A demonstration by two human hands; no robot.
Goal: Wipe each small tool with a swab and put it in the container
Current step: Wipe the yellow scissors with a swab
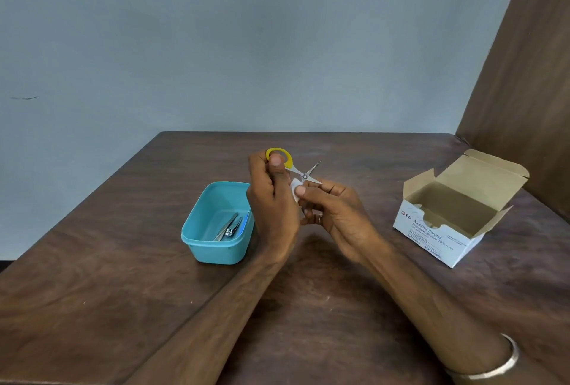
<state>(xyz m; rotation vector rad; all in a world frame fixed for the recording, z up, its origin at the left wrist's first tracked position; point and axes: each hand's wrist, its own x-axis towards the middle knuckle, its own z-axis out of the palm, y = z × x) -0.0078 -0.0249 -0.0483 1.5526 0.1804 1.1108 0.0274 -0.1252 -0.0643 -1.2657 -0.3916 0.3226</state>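
Small scissors [303, 174] with yellow handles and open silver blades are held above the table's middle. My left hand [273, 199] grips the handles, the thumb through one yellow ring. My right hand [331, 211] pinches a white swab [295, 190] against the scissors near the pivot. A teal container [197, 239] stands just left of my left hand. Inside it lie a metal nail clipper [229, 228] and another thin tool with a blue edge.
An open white cardboard box of alcohol swabs [431, 239] stands at the right of the brown wooden table [108, 292]. A brown panel rises at the far right, a grey wall behind. A metal bangle is on my right wrist.
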